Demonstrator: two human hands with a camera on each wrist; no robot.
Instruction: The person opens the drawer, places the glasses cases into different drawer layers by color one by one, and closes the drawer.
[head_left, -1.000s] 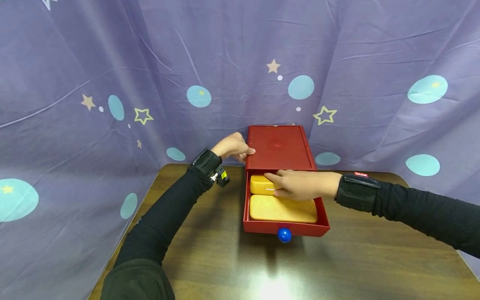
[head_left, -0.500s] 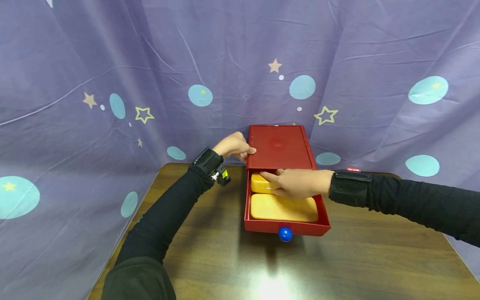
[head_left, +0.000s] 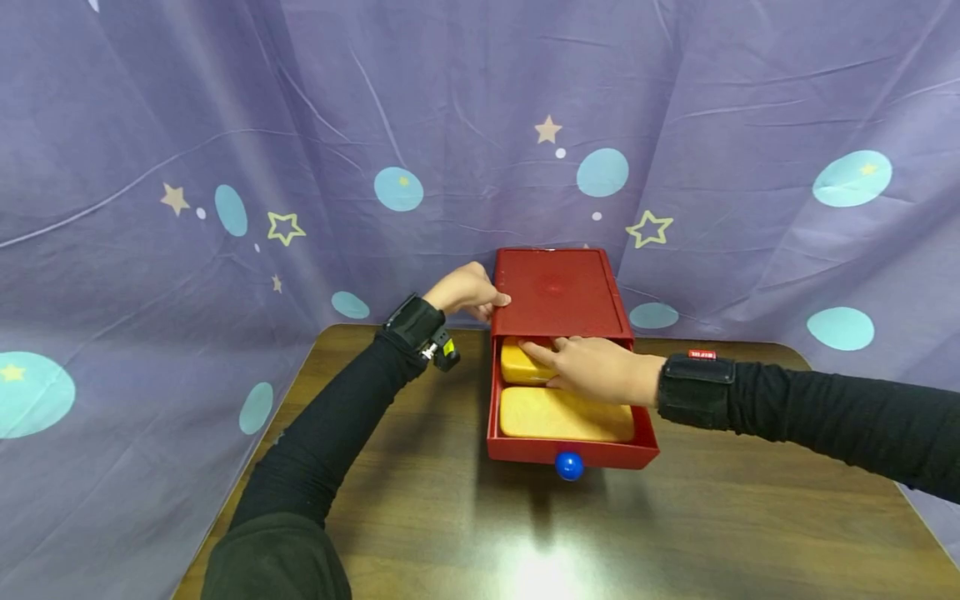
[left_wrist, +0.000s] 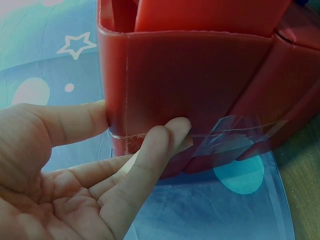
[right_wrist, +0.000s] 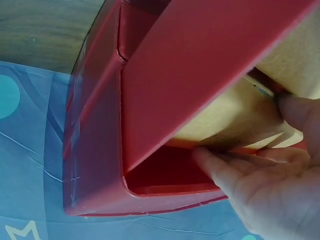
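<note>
A red drawer box (head_left: 558,293) stands at the back of the table with its drawer (head_left: 525,451) pulled out. Inside lie two yellow hard cases, a front case (head_left: 562,414) lying flat and a rear case (head_left: 517,363) tilted. My right hand (head_left: 600,367) reaches in from the right and pinches the rear case. In the right wrist view its thumb (right_wrist: 295,111) sits between the cases, with fingers along the far side. My left hand (head_left: 467,290) grips the box's left edge, thumb on one face and fingers (left_wrist: 152,150) against another.
A blue ball knob (head_left: 569,467) sticks out from the drawer front. The wooden table (head_left: 420,500) ends at a purple patterned curtain (head_left: 465,100) behind the box. Clear tape (left_wrist: 230,135) runs along the box's side.
My right hand has shifted slightly left, and the rear yellow case has tipped in its grip. The left hand, drawer and front case stay in place.
</note>
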